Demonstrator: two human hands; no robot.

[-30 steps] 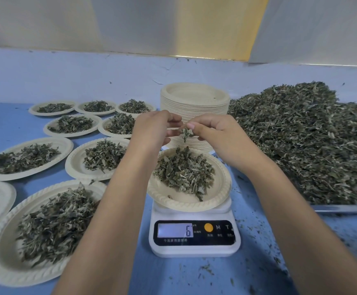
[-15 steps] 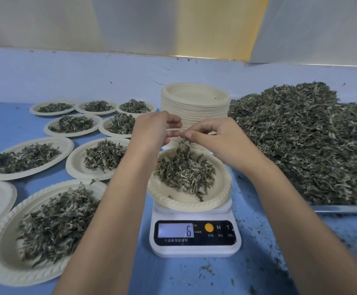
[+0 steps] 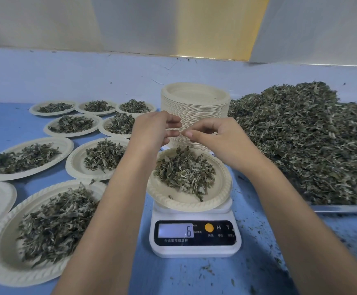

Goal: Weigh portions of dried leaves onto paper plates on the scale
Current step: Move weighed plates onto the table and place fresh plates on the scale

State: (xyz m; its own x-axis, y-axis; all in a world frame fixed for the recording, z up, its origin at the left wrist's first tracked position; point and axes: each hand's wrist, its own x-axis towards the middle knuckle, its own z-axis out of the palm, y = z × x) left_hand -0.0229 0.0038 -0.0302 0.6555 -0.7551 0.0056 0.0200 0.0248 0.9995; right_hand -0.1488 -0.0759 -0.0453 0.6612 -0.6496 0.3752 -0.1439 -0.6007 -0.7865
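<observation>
Scale [image 3: 194, 250] on surface [image 3: 7, 122], display reading 6, bears one plate [image 3: 224, 188] of leaves [image 3: 184, 171]. Both hands hover above it. Left hand [image 3: 154, 128]: grip slack, fingers loosely curled, nothing seen in it. Right hand [image 3: 222, 141]: fingertips drawn together, contents cannot be told. Done: nine filled plates [image 3: 67, 145], left. Remaining: tall stack [image 3: 194, 109], large heap [image 3: 301, 141]; likely far from finished.
</observation>
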